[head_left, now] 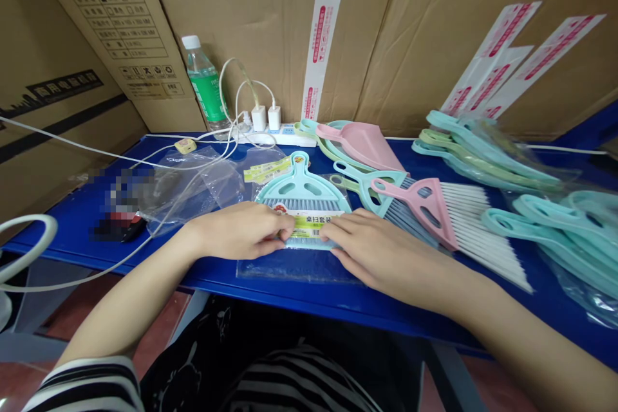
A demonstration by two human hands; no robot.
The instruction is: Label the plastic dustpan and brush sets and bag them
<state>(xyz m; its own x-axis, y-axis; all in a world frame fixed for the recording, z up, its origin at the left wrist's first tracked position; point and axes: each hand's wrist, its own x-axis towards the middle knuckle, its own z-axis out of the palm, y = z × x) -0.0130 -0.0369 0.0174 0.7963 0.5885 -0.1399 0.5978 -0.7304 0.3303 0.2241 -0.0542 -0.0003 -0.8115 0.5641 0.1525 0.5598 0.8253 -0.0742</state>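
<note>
Both my hands meet over a small teal hand brush (302, 187) with grey bristles, which lies on a clear plastic bag (294, 268). A yellow-green paper label (316, 224) lies across the bristles. My left hand (236, 230) grips the brush and label from the left, its fingertips at the label's left end. From the right, my right hand (367, 246) presses its fingers over the label's right end. The hands hide part of the label and bristles. A teal brush (374, 190) and a pink brush (427, 206) lie just beyond my right hand.
A pink dustpan (360, 145) and stacked bagged teal and green dustpans (502, 161) fill the blue table's (338, 299) right side. Behind stand a power strip (275, 135), a water bottle (205, 80) and cardboard boxes (284, 26). A loose plastic bag (193, 183) lies left.
</note>
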